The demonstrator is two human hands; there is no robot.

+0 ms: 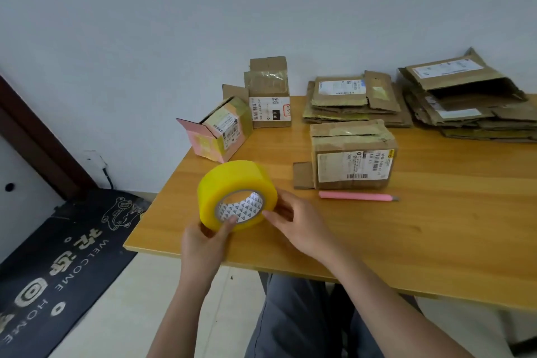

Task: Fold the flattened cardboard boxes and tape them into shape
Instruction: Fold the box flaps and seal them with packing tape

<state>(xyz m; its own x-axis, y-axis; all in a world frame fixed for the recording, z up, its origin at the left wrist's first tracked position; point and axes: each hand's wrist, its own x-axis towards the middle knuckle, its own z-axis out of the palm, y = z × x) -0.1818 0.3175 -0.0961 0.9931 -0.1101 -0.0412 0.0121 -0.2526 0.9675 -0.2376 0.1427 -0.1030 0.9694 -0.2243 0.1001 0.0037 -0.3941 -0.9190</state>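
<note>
A big yellow tape roll [232,183] is held above the near left part of the wooden table [436,241]. My left hand [203,244] grips its lower edge with the thumb on the rim of the core. My right hand [293,221] holds the roll's right side, thumb at the core's edge. A folded brown box [353,154] with a taped top stands mid-table, one flap sticking out at its left. Two stacks of flattened boxes lie at the back: a smaller stack [348,102] and a taller stack [470,102] at the right.
A pink utility knife [357,196] lies in front of the folded box. A pink-sided box [218,131] lies on its side at the table's left corner, and a small upright box [270,102] stands behind it. A dark doormat [58,264] covers the floor at left.
</note>
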